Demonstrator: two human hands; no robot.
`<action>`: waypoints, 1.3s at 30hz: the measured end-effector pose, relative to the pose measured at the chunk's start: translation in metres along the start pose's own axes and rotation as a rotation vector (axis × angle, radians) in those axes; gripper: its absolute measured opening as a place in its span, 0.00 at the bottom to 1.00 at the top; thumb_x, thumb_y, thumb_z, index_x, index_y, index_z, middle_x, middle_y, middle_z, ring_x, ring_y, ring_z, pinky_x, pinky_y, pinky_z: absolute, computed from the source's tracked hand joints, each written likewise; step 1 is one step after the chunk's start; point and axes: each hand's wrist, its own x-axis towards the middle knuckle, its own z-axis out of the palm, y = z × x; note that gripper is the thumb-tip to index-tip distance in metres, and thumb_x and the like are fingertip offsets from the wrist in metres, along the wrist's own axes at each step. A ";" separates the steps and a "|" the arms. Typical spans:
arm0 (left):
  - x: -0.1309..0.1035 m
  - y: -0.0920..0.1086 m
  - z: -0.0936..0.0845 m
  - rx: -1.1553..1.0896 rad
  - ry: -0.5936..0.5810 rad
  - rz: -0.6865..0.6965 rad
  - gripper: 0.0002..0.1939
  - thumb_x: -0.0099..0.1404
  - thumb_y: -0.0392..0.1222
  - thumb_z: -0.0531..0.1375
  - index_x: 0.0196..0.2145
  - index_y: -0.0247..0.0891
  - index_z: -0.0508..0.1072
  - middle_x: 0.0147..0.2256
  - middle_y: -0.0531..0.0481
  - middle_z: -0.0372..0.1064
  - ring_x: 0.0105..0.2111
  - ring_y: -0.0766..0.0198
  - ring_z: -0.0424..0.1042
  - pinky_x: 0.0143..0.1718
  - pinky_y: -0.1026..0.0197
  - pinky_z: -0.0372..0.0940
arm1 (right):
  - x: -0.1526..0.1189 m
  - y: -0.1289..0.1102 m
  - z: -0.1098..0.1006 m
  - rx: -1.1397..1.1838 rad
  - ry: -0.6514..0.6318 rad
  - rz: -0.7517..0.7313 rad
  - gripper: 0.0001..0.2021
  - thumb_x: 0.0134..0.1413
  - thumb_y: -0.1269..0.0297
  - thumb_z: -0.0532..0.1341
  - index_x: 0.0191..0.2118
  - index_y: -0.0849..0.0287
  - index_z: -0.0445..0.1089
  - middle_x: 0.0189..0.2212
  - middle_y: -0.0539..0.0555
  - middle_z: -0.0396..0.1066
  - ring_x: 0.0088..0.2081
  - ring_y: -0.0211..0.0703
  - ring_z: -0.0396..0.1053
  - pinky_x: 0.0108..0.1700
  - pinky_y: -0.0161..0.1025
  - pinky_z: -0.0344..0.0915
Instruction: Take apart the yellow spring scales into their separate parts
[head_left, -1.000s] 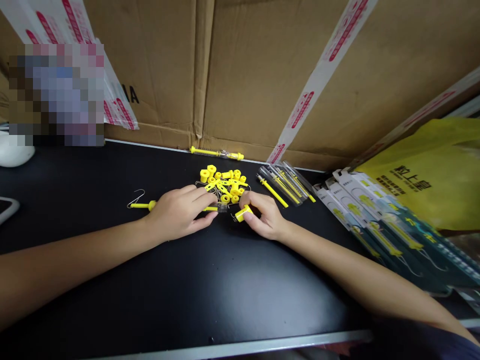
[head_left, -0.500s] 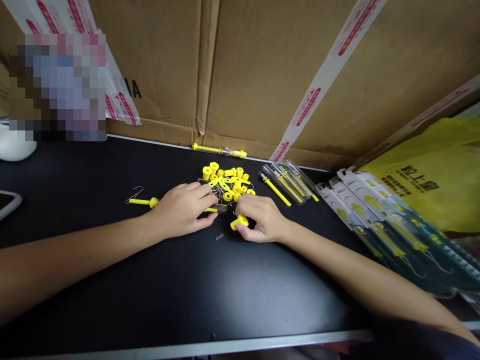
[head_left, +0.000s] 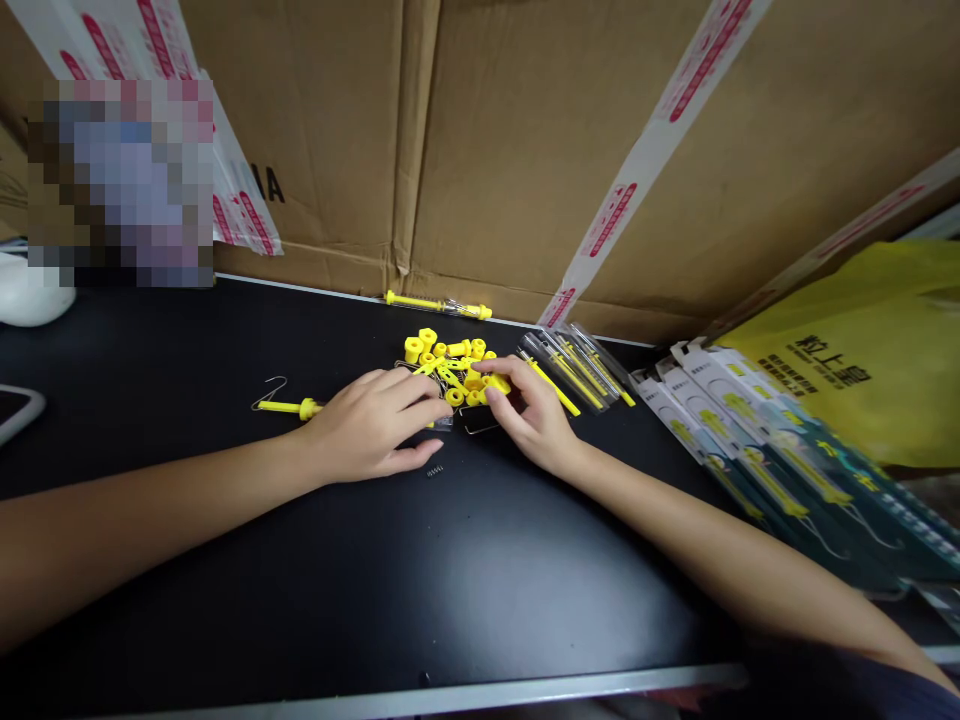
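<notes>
My left hand lies over a yellow hook tool, whose bent wire end sticks out to the left. The end of a clear tube shows beneath its fingers. The left thumb is spread away from it. My right hand is at the right side of a pile of yellow plastic parts, its thumb and index finger around a yellow plastic cap. Below that cap lies a bent wire. A small spring rests on the table, just below the left thumb.
Clear tubes with yellow rods lie right of the pile. Another yellow-ended tube is along the back edge. Packaged hook tools and a yellow bag stand at right. Cardboard walls the back. A phone is far left.
My right hand has moved up and right to the pile with the yellow cap, uncovering the bent wire. My left thumb has come away from the clear tube.
</notes>
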 end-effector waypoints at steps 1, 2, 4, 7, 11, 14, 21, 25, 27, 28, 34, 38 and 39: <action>0.000 0.000 0.000 -0.019 0.016 0.049 0.13 0.64 0.46 0.53 0.44 0.40 0.68 0.41 0.48 0.66 0.40 0.60 0.65 0.41 0.58 0.59 | -0.001 0.001 0.001 -0.010 -0.003 -0.001 0.10 0.58 0.68 0.54 0.46 0.56 0.61 0.37 0.53 0.66 0.31 0.38 0.63 0.33 0.36 0.62; -0.001 0.000 -0.001 -0.041 0.027 0.095 0.12 0.64 0.47 0.53 0.42 0.40 0.69 0.40 0.49 0.66 0.39 0.61 0.65 0.41 0.58 0.59 | -0.002 0.002 0.002 -0.024 -0.014 -0.009 0.10 0.56 0.68 0.55 0.45 0.56 0.60 0.36 0.53 0.66 0.30 0.38 0.63 0.32 0.36 0.62; -0.001 -0.001 -0.002 -0.078 0.031 0.157 0.12 0.63 0.50 0.54 0.38 0.40 0.70 0.37 0.49 0.66 0.37 0.62 0.65 0.41 0.58 0.59 | -0.003 0.004 0.003 -0.068 -0.042 -0.056 0.10 0.54 0.68 0.57 0.42 0.56 0.60 0.35 0.52 0.67 0.30 0.38 0.63 0.32 0.36 0.62; -0.001 -0.001 -0.003 -0.090 0.009 0.178 0.14 0.62 0.53 0.55 0.34 0.40 0.71 0.35 0.50 0.66 0.36 0.62 0.64 0.41 0.58 0.58 | -0.003 0.004 0.004 -0.145 -0.079 -0.161 0.09 0.51 0.68 0.58 0.39 0.56 0.60 0.35 0.53 0.68 0.33 0.41 0.65 0.35 0.38 0.63; 0.000 -0.002 -0.002 -0.078 -0.045 0.172 0.15 0.61 0.55 0.56 0.32 0.40 0.70 0.35 0.49 0.65 0.37 0.61 0.64 0.42 0.56 0.57 | 0.000 0.000 0.002 -0.225 -0.105 -0.169 0.07 0.50 0.70 0.57 0.36 0.57 0.61 0.33 0.53 0.67 0.35 0.43 0.64 0.37 0.39 0.62; 0.000 -0.002 -0.001 -0.093 -0.067 0.170 0.14 0.61 0.53 0.56 0.32 0.40 0.70 0.35 0.50 0.65 0.37 0.61 0.63 0.43 0.56 0.56 | 0.001 -0.002 0.002 -0.287 -0.108 -0.125 0.05 0.49 0.70 0.56 0.34 0.57 0.60 0.31 0.53 0.65 0.34 0.44 0.62 0.37 0.40 0.61; 0.000 -0.002 -0.001 -0.125 -0.066 0.169 0.10 0.61 0.49 0.57 0.33 0.40 0.71 0.35 0.51 0.65 0.36 0.63 0.63 0.43 0.58 0.55 | 0.003 -0.004 0.002 -0.333 -0.082 -0.098 0.03 0.51 0.67 0.57 0.33 0.58 0.61 0.31 0.54 0.64 0.34 0.45 0.61 0.37 0.42 0.61; 0.000 -0.002 -0.001 -0.129 -0.070 0.184 0.08 0.63 0.46 0.56 0.33 0.41 0.71 0.35 0.51 0.65 0.36 0.63 0.63 0.43 0.58 0.55 | 0.001 -0.003 0.000 -0.279 -0.018 -0.144 0.03 0.53 0.69 0.55 0.35 0.58 0.61 0.33 0.55 0.65 0.37 0.45 0.63 0.39 0.43 0.62; 0.000 -0.002 -0.001 -0.127 -0.064 0.196 0.08 0.65 0.44 0.54 0.34 0.41 0.71 0.35 0.51 0.65 0.36 0.64 0.63 0.42 0.58 0.55 | -0.001 -0.002 0.000 -0.252 0.014 -0.223 0.04 0.53 0.70 0.56 0.37 0.57 0.62 0.35 0.55 0.65 0.38 0.45 0.63 0.40 0.43 0.63; 0.000 -0.003 -0.001 -0.123 -0.052 0.201 0.08 0.65 0.44 0.54 0.35 0.41 0.71 0.35 0.51 0.66 0.36 0.64 0.63 0.42 0.58 0.55 | -0.002 -0.002 0.000 -0.245 0.015 -0.285 0.05 0.53 0.69 0.56 0.38 0.57 0.63 0.35 0.56 0.65 0.38 0.45 0.64 0.39 0.43 0.63; -0.001 -0.004 0.002 -0.124 0.100 0.173 0.10 0.67 0.46 0.53 0.37 0.40 0.70 0.35 0.51 0.68 0.36 0.65 0.64 0.42 0.60 0.56 | -0.005 -0.002 0.000 -0.314 -0.114 -0.639 0.15 0.53 0.59 0.61 0.46 0.55 0.64 0.34 0.54 0.69 0.33 0.42 0.65 0.33 0.40 0.61; 0.000 -0.004 0.002 -0.150 0.091 0.181 0.09 0.68 0.45 0.52 0.37 0.40 0.70 0.35 0.52 0.69 0.36 0.65 0.65 0.43 0.60 0.56 | -0.004 -0.006 -0.001 -0.311 -0.136 -0.657 0.13 0.54 0.63 0.62 0.45 0.54 0.65 0.33 0.52 0.71 0.33 0.40 0.67 0.31 0.39 0.60; 0.000 -0.004 0.002 -0.153 0.087 0.179 0.09 0.67 0.45 0.52 0.37 0.41 0.70 0.35 0.52 0.69 0.36 0.65 0.65 0.43 0.60 0.56 | -0.004 -0.007 -0.002 -0.313 -0.134 -0.663 0.11 0.54 0.63 0.61 0.45 0.53 0.66 0.32 0.52 0.72 0.32 0.40 0.67 0.30 0.38 0.60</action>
